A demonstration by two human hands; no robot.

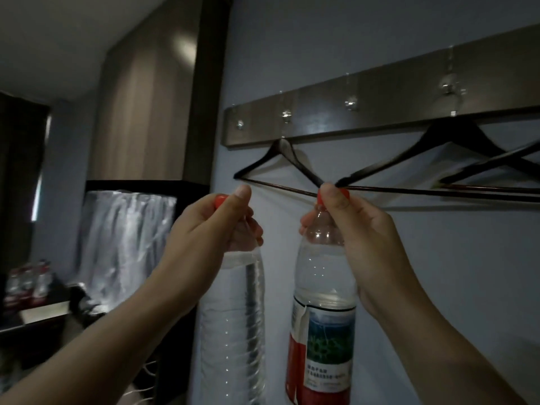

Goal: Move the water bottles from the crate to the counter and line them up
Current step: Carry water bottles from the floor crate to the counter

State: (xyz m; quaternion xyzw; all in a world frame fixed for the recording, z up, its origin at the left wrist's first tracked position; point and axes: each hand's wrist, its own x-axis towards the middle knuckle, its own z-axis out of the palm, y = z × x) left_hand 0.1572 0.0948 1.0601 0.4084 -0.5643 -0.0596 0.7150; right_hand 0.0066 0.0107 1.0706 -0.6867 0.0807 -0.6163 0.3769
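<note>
Holding one water bottle in each hand, the person keeps both bottles raised in front of a grey wall. The left hand is closed around the neck of the left bottle, with the thumb on top near its red cap; this bottle hangs down below the hand and its side facing the camera shows only clear ribbed plastic. The right hand is closed in the same way around the neck of the right bottle, the thumb pressing on the red cap. This bottle also hangs below the hand, and it has a label in red, blue and white. The two bottles are side by side, near each other but not touching. Behind the hands, a wall rack carries dark hangers. Far to the left, more bottles with red caps stand together on a dark counter, well apart from both hands; they look blurred.
</note>
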